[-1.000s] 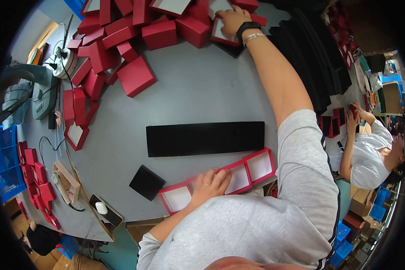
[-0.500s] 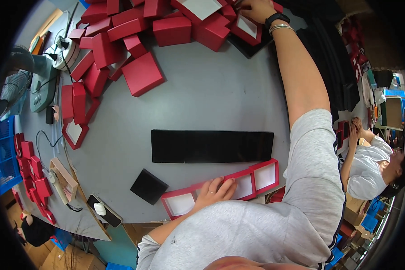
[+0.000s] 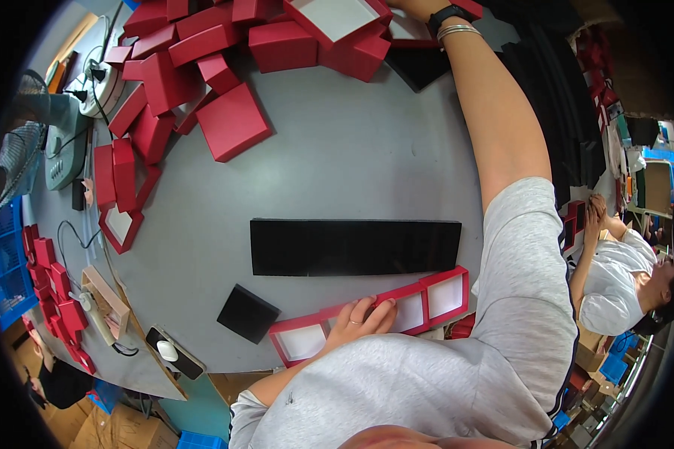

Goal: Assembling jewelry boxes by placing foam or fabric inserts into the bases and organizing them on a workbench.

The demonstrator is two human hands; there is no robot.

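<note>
Boxes [image 3: 445, 294] at six o'clock are looking light, stiff, rim-graspable; whether left grip [image 3: 358, 322] or right grip [image 3: 419, 7] is clamping, unclear.

Near the close edge of the gray table [image 3: 187, 224]: red open box trays [image 3: 410, 313], squarish, thin-walled, with pale inner floors. Lie openings up, side by side in one slanting row, rising toward the right. Show plainly at both ends, rims upright and unlidded; covered partly in the middle, so impossible to count surely. Toward the far edge, beside heaped boxes: a red open box [image 3: 410, 30], white inside. Shows only partly, covered above and on the right; impossible to tell whether held.
</note>
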